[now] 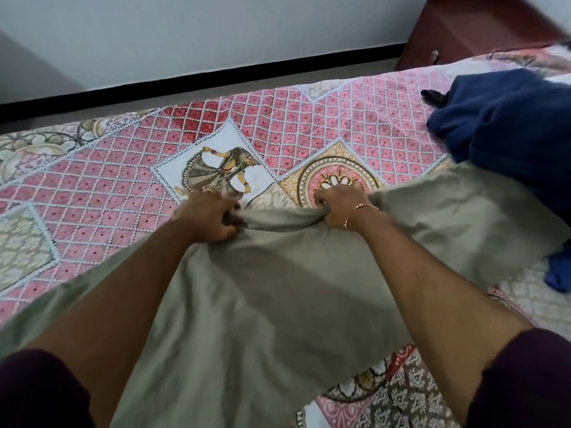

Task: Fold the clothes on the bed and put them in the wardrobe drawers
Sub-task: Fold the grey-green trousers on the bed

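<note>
A large grey-green garment (262,298) lies spread over the near half of the bed (108,180), which has a pink patterned cover. My left hand (208,216) grips a bunched fold at the garment's far edge. My right hand (341,208), with a gold bangle on its wrist, grips the same edge a little to the right. The cloth between the two hands is gathered into a ridge. A crumpled dark blue garment (509,125) lies at the right, its lower part resting on the grey-green one.
A dark red wooden cabinet (457,29) with a round knob stands beyond the bed at the upper right. A strip of grey floor (185,91) and a white wall with a black skirting run along the bed's far side.
</note>
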Available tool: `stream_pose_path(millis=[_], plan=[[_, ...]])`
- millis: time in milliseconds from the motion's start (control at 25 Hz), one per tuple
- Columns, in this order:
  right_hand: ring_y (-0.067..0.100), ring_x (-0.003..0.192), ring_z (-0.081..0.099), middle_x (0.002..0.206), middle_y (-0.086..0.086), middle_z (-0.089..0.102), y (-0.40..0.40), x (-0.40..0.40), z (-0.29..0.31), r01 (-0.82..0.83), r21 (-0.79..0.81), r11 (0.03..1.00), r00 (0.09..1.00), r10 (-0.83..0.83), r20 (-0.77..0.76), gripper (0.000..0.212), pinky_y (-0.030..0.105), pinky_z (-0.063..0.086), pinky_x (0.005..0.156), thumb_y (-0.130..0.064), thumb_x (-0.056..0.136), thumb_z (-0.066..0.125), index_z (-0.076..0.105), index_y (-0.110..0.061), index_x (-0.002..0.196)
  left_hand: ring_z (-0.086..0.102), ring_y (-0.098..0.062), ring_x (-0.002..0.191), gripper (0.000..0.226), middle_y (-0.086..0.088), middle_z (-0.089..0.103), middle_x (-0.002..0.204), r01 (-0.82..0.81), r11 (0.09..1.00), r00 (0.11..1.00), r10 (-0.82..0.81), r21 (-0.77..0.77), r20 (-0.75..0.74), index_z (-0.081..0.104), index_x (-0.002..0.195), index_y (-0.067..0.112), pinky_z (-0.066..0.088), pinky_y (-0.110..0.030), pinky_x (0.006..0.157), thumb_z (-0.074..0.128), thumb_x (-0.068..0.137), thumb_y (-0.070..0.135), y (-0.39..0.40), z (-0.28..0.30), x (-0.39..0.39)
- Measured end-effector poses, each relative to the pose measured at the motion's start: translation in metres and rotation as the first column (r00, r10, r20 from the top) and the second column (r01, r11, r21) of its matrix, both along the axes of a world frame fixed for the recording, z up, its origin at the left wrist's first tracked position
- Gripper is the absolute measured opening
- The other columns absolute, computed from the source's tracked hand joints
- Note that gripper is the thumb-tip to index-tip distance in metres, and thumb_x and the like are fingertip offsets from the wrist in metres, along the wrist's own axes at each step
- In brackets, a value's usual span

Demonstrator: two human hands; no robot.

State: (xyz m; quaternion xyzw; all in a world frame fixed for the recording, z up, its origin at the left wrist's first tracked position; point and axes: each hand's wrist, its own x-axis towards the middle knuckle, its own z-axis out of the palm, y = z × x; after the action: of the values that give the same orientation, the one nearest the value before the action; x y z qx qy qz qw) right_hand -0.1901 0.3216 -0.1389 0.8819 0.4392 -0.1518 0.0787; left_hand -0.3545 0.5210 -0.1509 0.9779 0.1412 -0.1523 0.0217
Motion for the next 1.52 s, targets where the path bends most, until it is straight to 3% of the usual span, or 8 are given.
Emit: stream_pose_path(millis=[160,320,560,760,920,1080,1280,1520], plan=[[0.028,0.11,0.048,0.112,0.003,0.055,-0.024,0.008,-0.012,-0.053,0.032,0.998,0.998,0.055,-0.038,0.025,0.042,0.035,0.096,-0.014,0.082,0.053,0.052,-0.023,0.106,0.054,-0.024,0.082,0.054,-0.005,0.061,0.092,-0.093,0.817,0.958,0.23,-0.569,0.173,0.061,0.083,0.02,0.041,-0.033,0.074,0.037,0.055,0.06,-0.008,0.008,0.006],[0.027,0.109,0.046,0.108,0.005,0.059,-0.026,0.029,-0.017,0.06,0.088,0.994,0.969,-0.036,-0.245,0.019,0.042,0.035,0.096,-0.02,0.087,0.049,0.068,-0.019,0.09,0.054,-0.012,0.069,0.046,-0.002,0.063,0.071,-0.235,0.698,0.956,0.292,-0.677,-0.031,0.064,0.067,0.012,0.037,-0.029,0.065,0.035,0.066,0.048,-0.024,0.004,0.02],[0.029,0.11,0.049,0.112,0.007,0.062,-0.019,0.043,-0.027,-0.035,-0.003,0.999,0.965,0.033,-0.26,0.024,0.037,0.038,0.097,-0.013,0.088,0.053,0.068,-0.019,0.104,0.049,-0.001,0.07,0.02,0.012,0.057,0.085,-0.222,0.742,0.965,0.074,-0.632,-0.251,0.062,0.112,0.02,0.033,-0.002,0.055,0.054,0.094,0.019,-0.025,0.005,0.027],[0.014,0.095,0.056,0.11,0.005,0.067,-0.016,0.046,-0.008,-0.069,-0.086,0.994,0.892,0.023,-0.451,0.03,0.017,0.037,0.075,-0.025,0.084,0.068,0.069,-0.013,0.111,0.055,-0.012,0.072,0.014,-0.008,0.067,0.089,-0.116,0.852,0.975,0.0,-0.511,-0.222,0.072,0.095,0.004,0.037,-0.017,0.063,0.061,0.088,0.01,-0.02,0.002,0.035],[0.028,0.103,0.058,0.108,0.012,0.065,-0.015,0.053,-0.009,0.039,0.15,0.988,0.984,-0.012,-0.179,0.02,0.029,0.043,0.082,-0.013,0.087,0.06,0.07,-0.009,0.103,0.059,-0.027,0.095,0.024,-0.012,0.068,0.102,-0.207,0.906,0.972,0.233,-0.368,0.029,0.07,0.103,0.007,0.037,-0.027,0.072,0.058,0.091,0.025,-0.011,-0.002,0.032],[0.031,0.097,0.056,0.11,0.013,0.056,-0.007,0.038,-0.019,0.104,0.247,0.963,0.99,-0.076,-0.121,0.017,0.031,0.041,0.077,-0.011,0.086,0.06,0.061,-0.006,0.102,0.056,-0.015,0.085,0.019,-0.009,0.068,0.099,-0.197,0.896,0.98,0.177,-0.398,-0.087,0.071,0.096,0.008,0.036,-0.022,0.065,0.064,0.087,0.023,-0.005,-0.004,0.033],[0.02,0.096,0.062,0.099,0.005,0.07,-0.015,0.045,-0.008,-0.008,-0.036,0.999,0.939,-0.005,-0.343,0.018,0.024,0.043,0.08,-0.02,0.082,0.068,0.073,-0.009,0.095,0.056,-0.018,0.089,0.017,-0.008,0.067,0.104,-0.054,0.935,0.976,-0.024,-0.351,-0.215,0.07,0.099,0.009,0.036,-0.02,0.069,0.058,0.089,0.017,-0.024,-0.007,0.033],[0.03,0.114,0.05,0.12,0.011,0.053,-0.023,0.042,-0.016,-0.014,-0.026,1.0,0.996,0.012,-0.09,0.022,0.035,0.042,0.091,-0.016,0.089,0.058,0.067,-0.015,0.109,0.058,-0.03,0.102,0.024,-0.013,0.062,0.112,-0.271,0.961,0.958,0.264,-0.047,-0.114,0.063,0.107,0.011,0.042,-0.033,0.074,0.045,0.096,0.022,-0.034,-0.009,0.022]])
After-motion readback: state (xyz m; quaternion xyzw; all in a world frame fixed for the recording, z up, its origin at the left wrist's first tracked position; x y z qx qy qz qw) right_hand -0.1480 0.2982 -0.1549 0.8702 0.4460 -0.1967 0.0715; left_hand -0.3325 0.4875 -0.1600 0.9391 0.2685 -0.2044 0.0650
